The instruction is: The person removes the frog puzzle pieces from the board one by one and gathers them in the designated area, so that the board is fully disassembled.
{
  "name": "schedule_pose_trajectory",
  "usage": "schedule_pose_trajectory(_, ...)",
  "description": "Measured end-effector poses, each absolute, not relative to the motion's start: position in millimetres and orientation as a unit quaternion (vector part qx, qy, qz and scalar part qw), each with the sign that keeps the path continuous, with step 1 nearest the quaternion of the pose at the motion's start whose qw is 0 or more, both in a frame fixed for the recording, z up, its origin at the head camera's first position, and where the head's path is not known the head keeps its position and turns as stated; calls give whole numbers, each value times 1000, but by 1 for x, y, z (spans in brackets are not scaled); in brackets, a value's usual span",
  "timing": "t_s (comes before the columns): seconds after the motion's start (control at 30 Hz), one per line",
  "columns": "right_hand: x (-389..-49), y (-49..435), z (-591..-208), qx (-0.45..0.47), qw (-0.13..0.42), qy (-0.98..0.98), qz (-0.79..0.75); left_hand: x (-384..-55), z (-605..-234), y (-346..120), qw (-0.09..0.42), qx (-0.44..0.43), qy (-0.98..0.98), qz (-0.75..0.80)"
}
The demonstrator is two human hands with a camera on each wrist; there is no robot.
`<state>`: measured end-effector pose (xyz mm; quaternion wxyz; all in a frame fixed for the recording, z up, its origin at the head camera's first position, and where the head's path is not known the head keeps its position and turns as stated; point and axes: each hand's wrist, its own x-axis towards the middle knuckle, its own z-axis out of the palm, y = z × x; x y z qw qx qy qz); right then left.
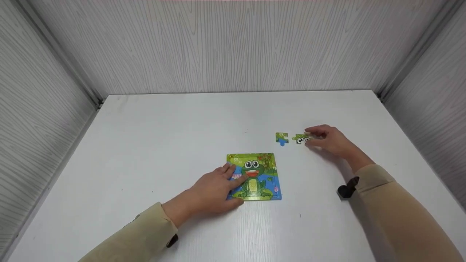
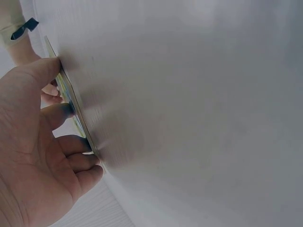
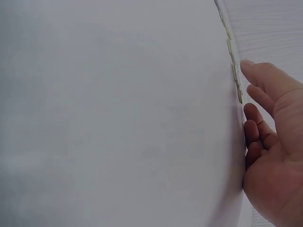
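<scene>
My left hand [image 1: 214,189] rests with spread fingers on the left side of a square frog puzzle [image 1: 253,185]; its thumb lies along the near edge. In the left wrist view the puzzle appears edge-on beside my fingers [image 2: 60,116]. To the right, my right hand [image 1: 327,140] reaches over a loose puzzle piece [image 1: 301,138] printed with the frog's eyes. Thumb and forefinger stand apart on either side of its right end. Just left of that lies a green and blue puzzle piece [image 1: 281,138]. In the right wrist view, the pieces [image 3: 236,82] lie beside my fingertips.
The white tabletop [image 1: 164,145] is bounded by a grey wood-grain wall [image 1: 233,47] at the back and similar walls at both sides. A small black device [image 1: 347,188] sits at my right wrist, by the sleeve.
</scene>
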<state>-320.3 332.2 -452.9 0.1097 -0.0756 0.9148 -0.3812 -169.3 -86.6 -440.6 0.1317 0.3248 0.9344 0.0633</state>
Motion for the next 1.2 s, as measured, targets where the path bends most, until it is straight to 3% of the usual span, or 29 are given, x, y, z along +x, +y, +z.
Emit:
schedule_pose_trajectory(0.23,-317,334,-448,-77,72,906,-410,-171,-440,-85,136,326,933,65)
schedule_pose_trajectory(0.47,-310,312,-427,-137,42,902,-408,-171,-441,-87,115,335,933,60)
schedule_pose_trajectory(0.8,-293,265,-413,-211,71,889,-401,-170,-441,-86,121,325,935,67)
schedule_pose_trajectory(1.2,-275,228,-422,-278,111,870,-393,-172,-441,-85,128,322,936,68)
